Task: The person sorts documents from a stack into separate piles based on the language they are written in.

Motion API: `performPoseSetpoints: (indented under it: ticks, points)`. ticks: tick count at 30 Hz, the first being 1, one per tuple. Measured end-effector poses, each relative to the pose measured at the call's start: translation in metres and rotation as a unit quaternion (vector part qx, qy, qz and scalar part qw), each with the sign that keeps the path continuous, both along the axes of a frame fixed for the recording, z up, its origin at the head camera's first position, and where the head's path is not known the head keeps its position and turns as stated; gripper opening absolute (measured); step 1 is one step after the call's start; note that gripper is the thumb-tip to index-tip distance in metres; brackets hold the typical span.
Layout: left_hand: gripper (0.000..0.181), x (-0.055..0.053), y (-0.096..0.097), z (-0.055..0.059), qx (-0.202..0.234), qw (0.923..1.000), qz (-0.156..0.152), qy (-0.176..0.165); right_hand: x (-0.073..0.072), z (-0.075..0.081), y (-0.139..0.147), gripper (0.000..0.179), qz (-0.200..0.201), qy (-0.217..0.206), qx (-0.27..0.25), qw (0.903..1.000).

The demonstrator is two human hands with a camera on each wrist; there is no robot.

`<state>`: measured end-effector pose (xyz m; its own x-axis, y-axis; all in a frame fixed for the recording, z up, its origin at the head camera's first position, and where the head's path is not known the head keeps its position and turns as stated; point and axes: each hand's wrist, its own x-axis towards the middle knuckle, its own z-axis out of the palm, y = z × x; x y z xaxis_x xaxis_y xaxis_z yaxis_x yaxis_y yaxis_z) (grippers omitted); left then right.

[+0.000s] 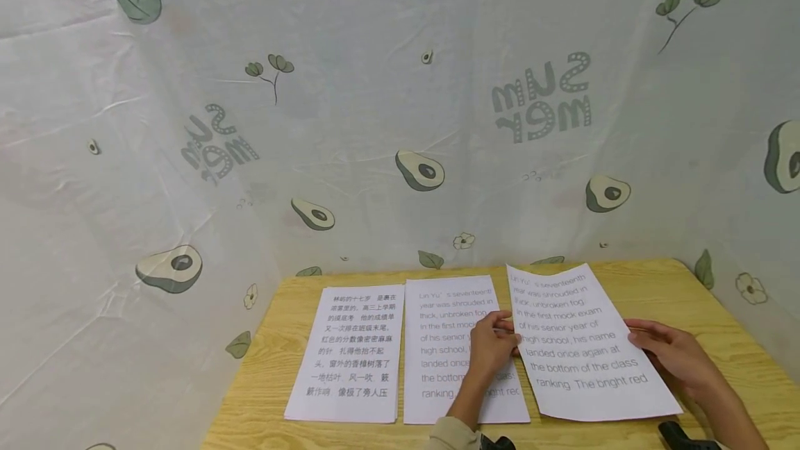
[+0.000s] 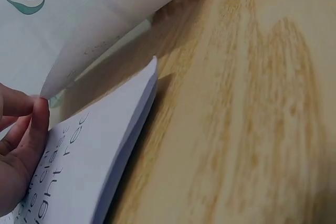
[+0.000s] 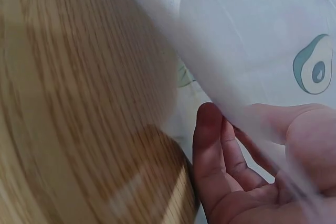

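Note:
Between both hands a printed sheet of paper [image 1: 578, 346] with English text is held up off the table, its top edge bowed. My left hand [image 1: 494, 346] pinches its left edge between thumb and fingertips, as the left wrist view also shows. On the opposite edge, my right hand [image 1: 671, 356] grips the sheet with the thumb in front and fingers behind. Below the left hand lies a stack of English-printed paper [image 1: 431, 367], partly covered by that hand and forearm. One corner of this stack [image 2: 131, 103] curls up in the left wrist view.
Left of the English stack, a stack of paper with Chinese text [image 1: 350, 353] lies on the wooden table [image 1: 256, 394]. A pale curtain [image 1: 375, 89] with avocado prints hangs behind the table and along its sides.

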<state>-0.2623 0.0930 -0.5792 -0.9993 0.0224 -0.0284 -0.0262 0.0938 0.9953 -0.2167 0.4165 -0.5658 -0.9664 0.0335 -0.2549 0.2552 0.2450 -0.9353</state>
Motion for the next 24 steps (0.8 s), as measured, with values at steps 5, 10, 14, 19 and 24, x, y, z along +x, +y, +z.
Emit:
performPoseSetpoints:
  ticks: [5, 10, 14, 19, 24]
  points:
    - [0.042, 0.000, 0.001, 0.000, 0.002, 1.0000, 0.004, 0.002, -0.002, 0.002, -0.002, 0.044, 0.000, 0.013, 0.041, 0.9991]
    - [0.042, 0.000, 0.001, 0.001, -0.003, 1.0000, 0.006, -0.001, -0.002, 0.003, -0.003, 0.051, 0.002, 0.016, 0.052, 0.9985]
    - [0.041, 0.000, 0.001, 0.001, 0.002, 1.0000, 0.004, -0.002, -0.001, 0.005, -0.005, 0.055, 0.004, 0.015, 0.056, 0.9983]
    - [0.038, 0.002, -0.002, 0.002, 0.001, 1.0000, -0.004, -0.003, 0.000, 0.010, -0.006, 0.059, 0.006, 0.017, 0.112, 0.9936]
    - [0.038, 0.005, -0.013, 0.007, -0.022, 0.9997, -0.007, -0.006, 0.002, 0.018, -0.003, 0.064, 0.002, 0.014, 0.175, 0.9844]
